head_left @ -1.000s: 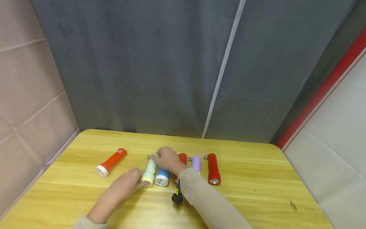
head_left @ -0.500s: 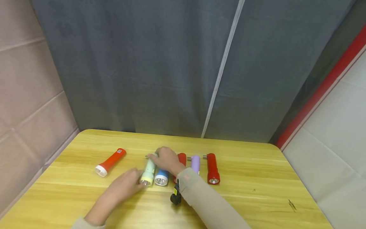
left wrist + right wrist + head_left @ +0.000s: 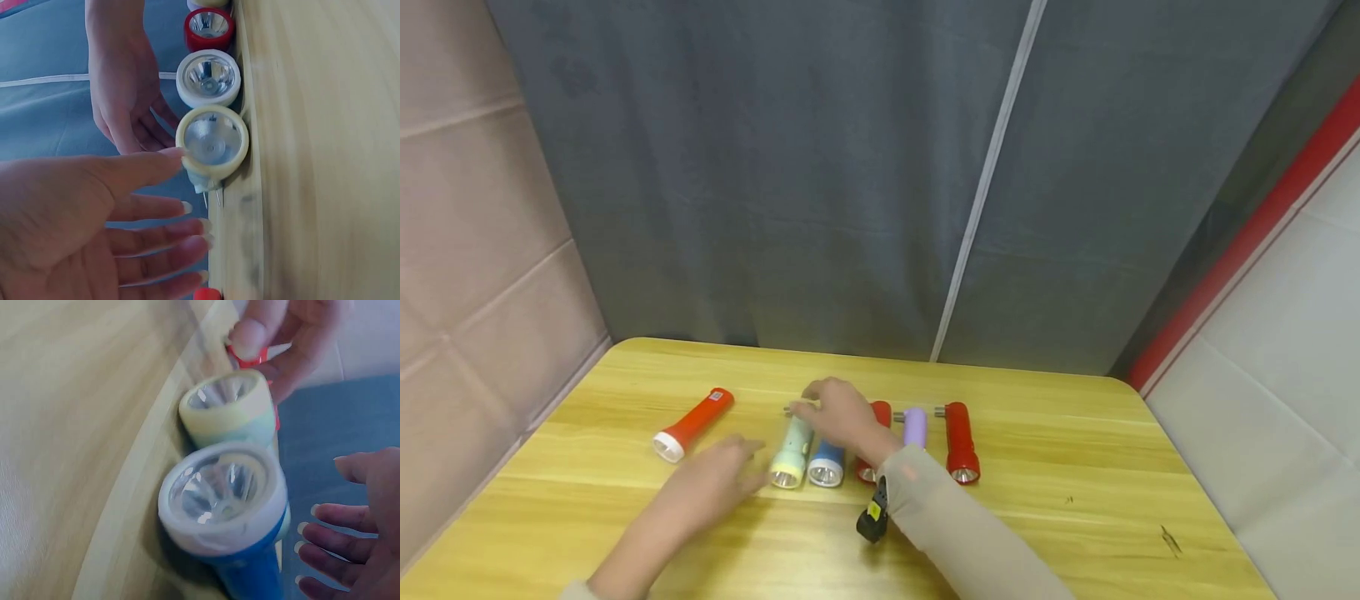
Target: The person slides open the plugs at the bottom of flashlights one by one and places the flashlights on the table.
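Observation:
A mint-green flashlight (image 3: 793, 450) with a pale yellow head lies on the table, its lens toward me. My left hand (image 3: 715, 479) is just left of that lens, fingers extended and holding nothing; in the left wrist view its thumb overlaps the yellow rim, and I cannot tell if it touches. Over the tail end of the mint flashlight hovers my right hand (image 3: 842, 417), its fingers (image 3: 337, 515) spread apart in the right wrist view. Beneath this hand lies a blue flashlight (image 3: 827, 465) with a white head, its rear part hidden.
Right of the blue flashlight lie a red flashlight (image 3: 881, 412), a purple flashlight (image 3: 915, 427) partly under the sleeve, and another red flashlight (image 3: 960, 442). An orange-red flashlight (image 3: 696, 423) with a white head lies slanted at the left. A grey curtain (image 3: 775, 183) hangs behind the table (image 3: 1112, 467).
My left hand has let go of the mint flashlight's head and drawn back to the left. The right hand's fingers have lifted slightly off its tail end. The flashlights stay in place.

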The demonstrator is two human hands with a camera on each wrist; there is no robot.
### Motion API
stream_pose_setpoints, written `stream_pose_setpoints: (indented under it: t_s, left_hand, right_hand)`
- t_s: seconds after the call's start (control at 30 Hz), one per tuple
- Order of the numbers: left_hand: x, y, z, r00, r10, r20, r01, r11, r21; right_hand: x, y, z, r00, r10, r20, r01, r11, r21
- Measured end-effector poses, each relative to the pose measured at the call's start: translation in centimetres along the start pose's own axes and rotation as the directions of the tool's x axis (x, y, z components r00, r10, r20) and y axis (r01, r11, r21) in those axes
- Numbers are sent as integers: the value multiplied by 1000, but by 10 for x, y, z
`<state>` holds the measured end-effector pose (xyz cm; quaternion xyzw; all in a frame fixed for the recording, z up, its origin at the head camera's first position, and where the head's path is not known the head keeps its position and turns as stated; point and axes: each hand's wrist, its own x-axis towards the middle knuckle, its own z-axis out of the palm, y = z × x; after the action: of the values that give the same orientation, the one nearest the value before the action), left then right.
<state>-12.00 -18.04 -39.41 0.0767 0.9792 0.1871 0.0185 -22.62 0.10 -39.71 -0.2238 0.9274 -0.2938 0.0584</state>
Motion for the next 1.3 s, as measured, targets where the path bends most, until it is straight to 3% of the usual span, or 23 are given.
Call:
stream_pose_setpoints:
  t_s: [0.13, 0.23, 0.37, 0.53, 0.63, 0.77, 1.03, 1.3]
  left_hand:
    - [-4, -4, -6, 996, 2, -87, -3, 1000, -18]
    - [-4, -10, -9, 982, 13, -187, -17, 1000, -18]
    - [-3, -21, -12, 947, 12, -321, -10, 1000, 6]
    - [0, -35, -13, 901, -57, -431, 69, 998, 12]
    - [3, -43, -11, 895, -122, -430, 152, 988, 35]
    - [9, -53, -6, 911, -179, -371, 228, 969, 93]
    - [17, -64, 3, 920, -217, -328, 265, 958, 110]
    - [18, -71, 2, 934, -244, -259, 277, 956, 99]
  right_hand:
    - [-4, -10, -1, 1000, -22, 22, 22, 1000, -17]
    - [-7, -19, -1, 999, -15, 39, 15, 1000, -14]
    - [-7, -32, -1, 998, -30, 57, 28, 999, 29]
    - [-1, -44, 6, 997, -53, 61, 48, 995, 87]
    - [3, -48, 12, 997, -24, 78, 14, 993, 119]
    - [7, -50, 22, 993, 48, 112, -65, 986, 150]
    - [14, -54, 34, 975, 176, 134, -202, 957, 210]
    - [21, -57, 40, 967, 210, 141, -239, 941, 239]
